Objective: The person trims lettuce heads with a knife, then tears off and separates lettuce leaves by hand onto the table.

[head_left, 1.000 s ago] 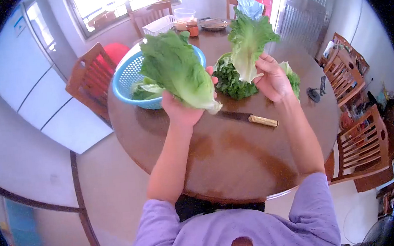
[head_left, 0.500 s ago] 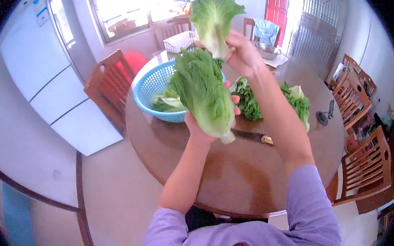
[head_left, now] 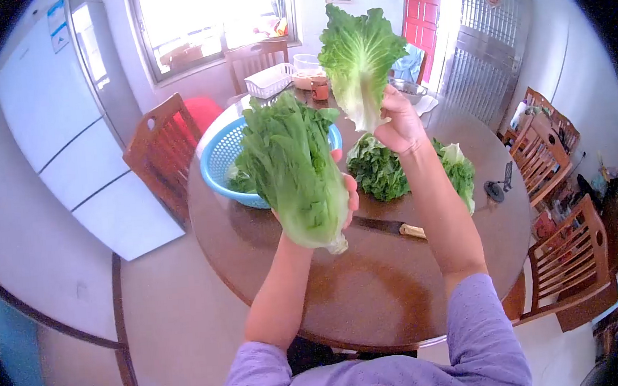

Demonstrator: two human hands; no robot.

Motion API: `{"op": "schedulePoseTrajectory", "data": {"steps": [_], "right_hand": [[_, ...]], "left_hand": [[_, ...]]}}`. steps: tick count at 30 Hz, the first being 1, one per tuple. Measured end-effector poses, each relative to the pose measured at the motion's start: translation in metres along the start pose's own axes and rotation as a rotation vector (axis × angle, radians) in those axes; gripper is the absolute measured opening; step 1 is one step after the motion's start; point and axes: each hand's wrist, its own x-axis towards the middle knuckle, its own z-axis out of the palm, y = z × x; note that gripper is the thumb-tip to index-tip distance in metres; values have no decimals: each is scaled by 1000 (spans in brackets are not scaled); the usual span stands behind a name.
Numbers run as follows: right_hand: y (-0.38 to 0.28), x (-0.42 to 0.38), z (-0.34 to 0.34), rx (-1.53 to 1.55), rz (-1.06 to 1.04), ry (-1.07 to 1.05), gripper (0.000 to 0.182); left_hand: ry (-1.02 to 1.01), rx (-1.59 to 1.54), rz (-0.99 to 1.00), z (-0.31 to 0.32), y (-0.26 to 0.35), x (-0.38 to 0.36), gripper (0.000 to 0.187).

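A leafy green head of lettuce [head_left: 293, 172] rests in my left hand [head_left: 350, 193], whose fingers wrap round its right side near the pale stem end. Up and to the right, my right hand [head_left: 399, 122] pinches a single lettuce leaf [head_left: 362, 62] by its white base, apart from the head. Behind the lettuce head stands a blue perforated basket [head_left: 213, 160] with some green leaves in it, largely hidden. More lettuce [head_left: 376, 167] lies on the table past my right wrist, and another lettuce [head_left: 458, 170] sits beyond my forearm. A knife [head_left: 411, 230] with a light handle lies below them.
The round brown table [head_left: 375, 289] carries a white basket [head_left: 270, 80], a reddish jar [head_left: 319, 87], a metal bowl [head_left: 408, 89] and a small black stand [head_left: 495, 191]. Wooden chairs [head_left: 164, 150] surround it. A white fridge [head_left: 63, 118] is at the left.
The leaf in my right hand has moved lower and slightly right in view. My left hand with the lettuce head has shifted left and down. The view has tilted a little, showing the jar.
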Motion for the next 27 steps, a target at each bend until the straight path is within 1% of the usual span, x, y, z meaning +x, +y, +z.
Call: {"op": "schedulePoseTrajectory", "data": {"steps": [1,2,4,6,7,8,9,11,12,14,15,17,18,21,22,23,24,25,26,27], "right_hand": [[0,1,1,-43,18,24,34],[-2,5,2,-79,42,51,34],[5,16,2,-127,77,120,35],[16,31,-1,-270,167,233,35],[22,34,1,-347,211,285,35],[28,35,2,-466,302,280,37],[30,30,1,-774,289,271,38],[33,20,-3,-1391,244,235,38],[32,14,-10,-1363,129,234,43],[16,-3,6,-1256,87,252,43],[6,-17,18,-1202,70,266,43],[-13,-51,43,-1080,191,183,42],[-19,-65,54,-1017,241,137,41],[-25,-96,76,-1057,338,55,38],[-24,-104,81,-1173,329,47,36],[-23,-111,86,-1180,404,74,37],[-21,-119,85,-1168,385,44,39],[-18,-126,82,-1156,366,15,42],[-14,-132,79,-1177,389,11,54],[-10,-138,75,-1175,349,43,58]], "left_hand": [[19,16,-6,4,-1,1,97],[56,63,13,7,-3,2,85],[120,65,20,8,-6,0,72],[43,6,17,-2,-6,0,94],[39,6,20,-6,-5,-1,98],[36,7,23,-9,-3,-1,101],[33,7,26,-12,-2,-2,105],[51,50,59,-17,-3,-2,104],[86,90,71,-17,-2,-2,103],[156,169,96,-19,0,-4,100],[163,92,78,-16,0,-4,98],[187,-62,37,-7,-3,-1,95],[121,-41,47,-18,-2,-2,91],[96,-96,17,-19,-3,0,89],[112,-86,20,-18,-4,0,87],[129,-77,23,-14,-5,1,84],[145,-68,24,-9,-7,3,82],[243,101,95,-4,-13,6,81],[338,272,164,3,-20,8,80],[431,443,231,6,-26,11,79]]}}
